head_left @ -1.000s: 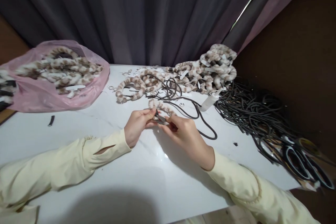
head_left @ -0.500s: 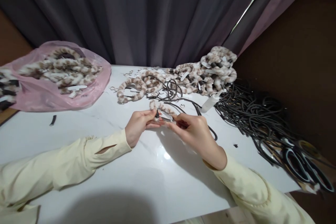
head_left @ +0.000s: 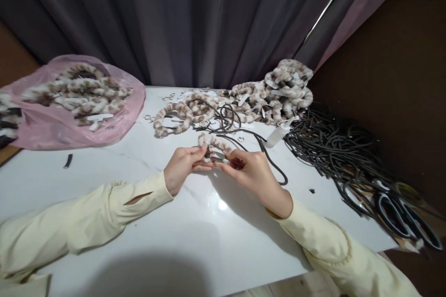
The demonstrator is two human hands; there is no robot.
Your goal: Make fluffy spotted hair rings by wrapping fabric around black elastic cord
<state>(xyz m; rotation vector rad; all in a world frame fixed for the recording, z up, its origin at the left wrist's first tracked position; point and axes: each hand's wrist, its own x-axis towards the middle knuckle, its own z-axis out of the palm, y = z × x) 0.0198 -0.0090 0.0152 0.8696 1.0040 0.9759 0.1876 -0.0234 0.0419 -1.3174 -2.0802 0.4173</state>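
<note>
My left hand pinches a brown-and-white furry ring at a dark section, its fingers closed round it. The ring stands just above the white table, and its near part is partly hidden by my fingers. My right hand is closed on small thread snips, of which only slim metal blades show. They are spread apart and point left at the dark section by my left fingertips. Whether they touch it is too small to tell. The handles are hidden inside my right hand.
Beyond my hands lie furry rings and loose black cords. A pink plastic bag of furry pieces is on the left. Rightward are a white squeeze bottle, a furry pile, tangled black cords and large scissors.
The snips' blades now show spread apart beside the dark section; before, they looked closer together and lower. My right hand has shifted slightly left. My left hand keeps its hold.
</note>
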